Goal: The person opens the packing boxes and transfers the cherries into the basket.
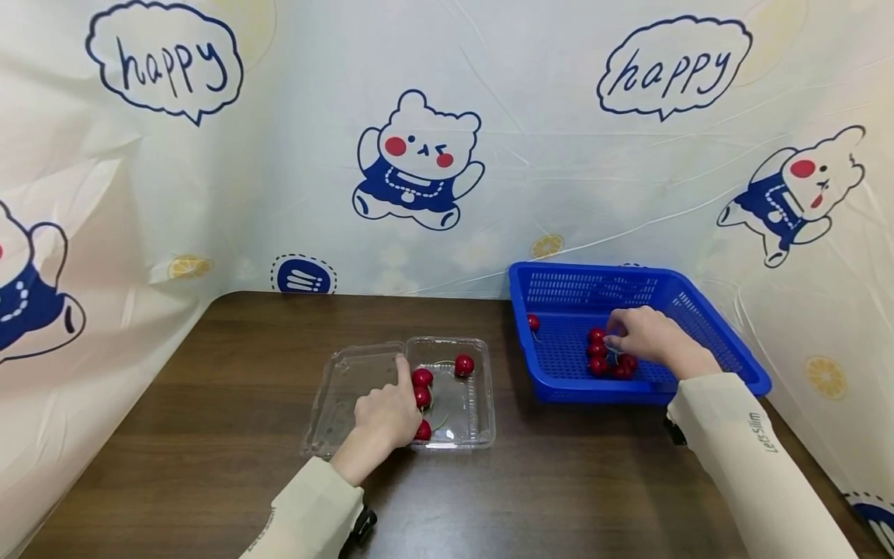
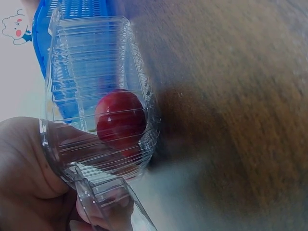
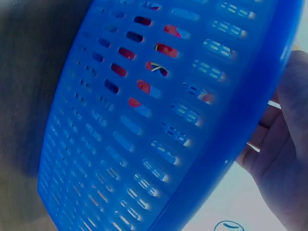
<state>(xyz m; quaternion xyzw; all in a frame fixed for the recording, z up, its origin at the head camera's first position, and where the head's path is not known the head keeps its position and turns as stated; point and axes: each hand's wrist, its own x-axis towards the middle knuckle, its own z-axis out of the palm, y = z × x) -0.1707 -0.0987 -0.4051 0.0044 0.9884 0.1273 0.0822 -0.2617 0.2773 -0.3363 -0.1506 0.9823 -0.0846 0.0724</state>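
My left hand (image 1: 387, 415) holds a clear plastic clamshell box (image 1: 482, 419) along its hinge, index finger stretched forward. In the left wrist view the thumb lies inside the box and other fingers curl on the lid side. Several cherries (image 1: 464, 366) with stems lie in the box, most beside the hand. My right hand (image 1: 646, 335) reaches into a blue plastic basket (image 1: 559, 388), fingertips down at a cluster of cherries (image 1: 597, 366). I cannot tell whether it pinches one. In the right wrist view the basket wall hides those fingertips.
The box's open lid (image 1: 349, 396) lies flat to the left on the brown wooden table (image 1: 209, 435). A lone cherry (image 1: 533, 322) sits at the basket's left side. Behind the table hangs a printed cloth (image 1: 307, 155), which also runs along both sides.
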